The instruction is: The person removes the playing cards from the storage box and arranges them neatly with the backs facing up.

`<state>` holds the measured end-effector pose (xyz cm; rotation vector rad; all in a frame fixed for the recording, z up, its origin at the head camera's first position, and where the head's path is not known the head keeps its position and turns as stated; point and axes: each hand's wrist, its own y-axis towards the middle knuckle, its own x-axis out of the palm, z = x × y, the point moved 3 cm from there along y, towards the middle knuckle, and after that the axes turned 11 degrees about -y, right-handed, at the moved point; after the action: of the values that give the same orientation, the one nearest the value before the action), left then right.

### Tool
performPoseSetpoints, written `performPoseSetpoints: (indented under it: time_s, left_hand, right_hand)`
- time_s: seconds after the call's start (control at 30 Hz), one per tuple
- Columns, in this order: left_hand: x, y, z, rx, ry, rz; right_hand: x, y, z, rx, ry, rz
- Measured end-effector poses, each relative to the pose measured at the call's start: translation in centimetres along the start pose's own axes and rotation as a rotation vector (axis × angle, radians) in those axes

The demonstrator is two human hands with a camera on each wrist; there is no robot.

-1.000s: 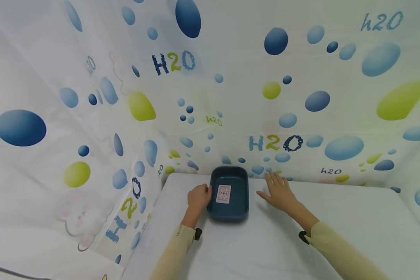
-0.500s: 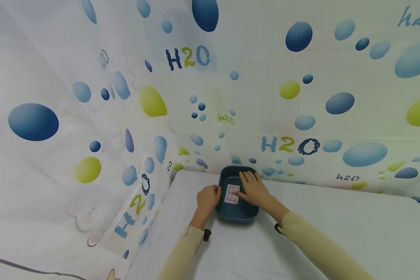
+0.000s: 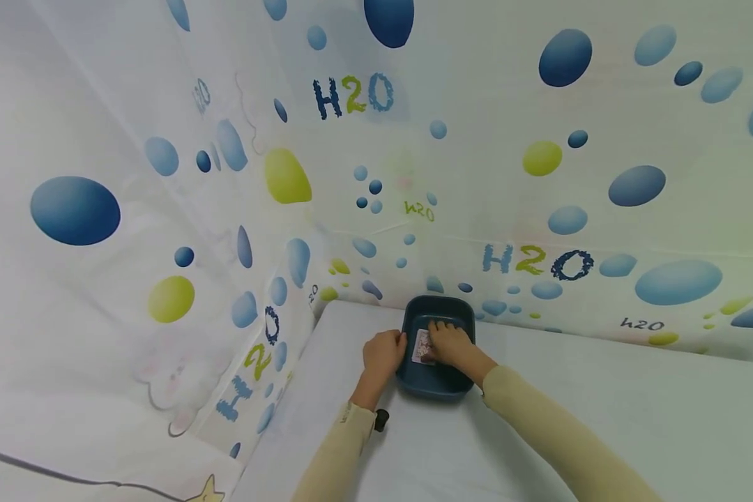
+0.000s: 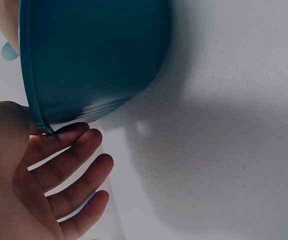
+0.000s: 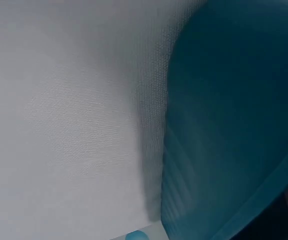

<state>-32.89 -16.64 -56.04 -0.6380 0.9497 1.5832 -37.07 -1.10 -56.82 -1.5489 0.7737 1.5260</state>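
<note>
At the near edge, a person's two pale yellow sleeves, the left sleeve [image 3: 332, 453] and the right sleeve [image 3: 558, 425], reach over a white-covered desk [image 3: 665, 404], with a small black wrist device [image 3: 381, 420] just beside the left cuff. Farther on, a dark blue-green tray [image 3: 436, 396] with rounded corners sits on the desk, its long axis running near to far, the far end leaning slightly right. The left hand [image 3: 383, 352] pinches the tray's left rim; in the left wrist view the index finger lies against the outer wall, the thumb is hidden behind the rim, and the other fingers are spread apart below, loosely bent. The right hand [image 3: 450, 343] comes in over the right rim, its fingers bent down inside the tray over the right part of a patterned card [image 3: 419, 345]; whether they pinch the card or merely touch it, I cannot tell, since the right wrist view is mostly filled by the desk and the tray's outer wall. The card is in the left half of the tray, its long axis also near to far and roughly parallel to the tray's. Beyond the tray's far end rises a white backdrop [image 3: 452, 167] printed with blue and lime drops and "H2O" lettering [image 3: 539, 261].
</note>
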Motion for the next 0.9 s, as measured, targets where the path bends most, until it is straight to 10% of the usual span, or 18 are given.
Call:
performPoseSetpoints:
  time_s: [0.9]
  left_hand:
    - [0.00, 0.07, -0.09, -0.082, -0.023, -0.092]
  right_hand:
    - [0.68, 0.57, -0.12, 0.084, 0.322, 0.024]
